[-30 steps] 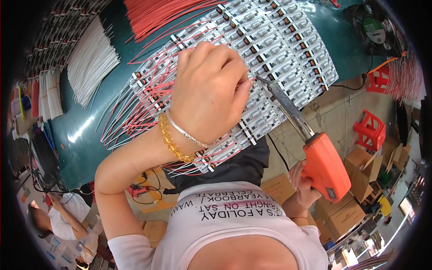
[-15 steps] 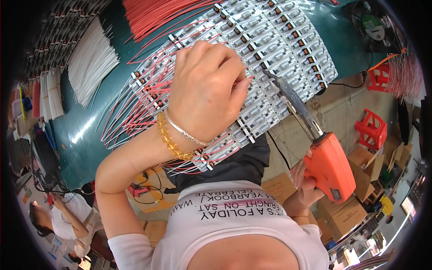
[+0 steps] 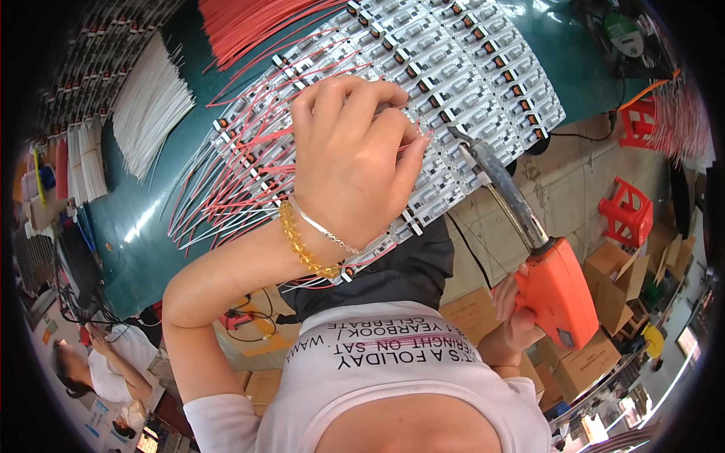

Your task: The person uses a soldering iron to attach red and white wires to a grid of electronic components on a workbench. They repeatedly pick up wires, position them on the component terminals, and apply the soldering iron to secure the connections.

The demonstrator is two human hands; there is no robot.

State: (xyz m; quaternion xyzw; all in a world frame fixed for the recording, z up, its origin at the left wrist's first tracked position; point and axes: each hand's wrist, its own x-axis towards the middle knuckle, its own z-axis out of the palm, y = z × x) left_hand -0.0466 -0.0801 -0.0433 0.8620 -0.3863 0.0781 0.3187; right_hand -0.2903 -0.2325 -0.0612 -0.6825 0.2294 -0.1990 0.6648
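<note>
My left hand [image 3: 351,155], wearing two bracelets, reaches over a panel of rows of small circuit boards [image 3: 457,83]. Its thumb and forefinger are pinched together, and a short red wire end [image 3: 429,134] pokes out at the fingertips; the rest of that wire is hidden under the hand. My right hand [image 3: 517,317] grips the handle of an orange soldering gun [image 3: 563,294]. The gun's dark tip is over the boards, just right of the left fingertips. Red and white wires [image 3: 226,181] fan out from the boards at the left.
Bundles of loose red wire [image 3: 242,30] and white wire [image 3: 151,109] lie on the green table [image 3: 132,264]. A black device with a green label [image 3: 627,38] stands far right. Red stools [image 3: 627,211] and cardboard boxes [image 3: 585,362] are on the floor. Another person [image 3: 113,362] sits at lower left.
My left hand has shifted slightly right and nearer over the boards, still pinching. The soldering gun has moved a little right and nearer, its tip staying beside the left fingertips.
</note>
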